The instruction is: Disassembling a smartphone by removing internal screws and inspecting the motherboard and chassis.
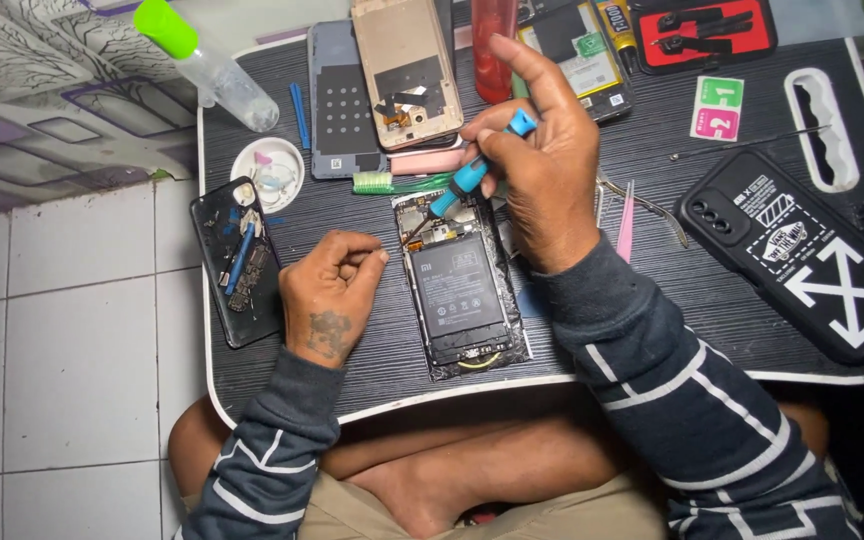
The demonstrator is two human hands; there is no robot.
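An opened phone (460, 290) lies face down in the middle of the dark striped lap table (652, 300), its black battery and circuit board exposed. My right hand (542, 160) grips a blue screwdriver (472, 172) whose tip rests on the board at the phone's top end. Curled into a loose fist, my left hand (330, 295) rests on the table just left of the phone, its fingertips near the phone's edge; I cannot see anything in it.
A black back cover (237, 260) holding small parts lies at the left, beside a white dish (268, 172) and a clear bottle with a green cap (207, 62). Phone shells (404, 70), a green toothbrush (392, 182), pink tweezers (626, 222) and a black patterned phone case (802, 255) surround the phone.
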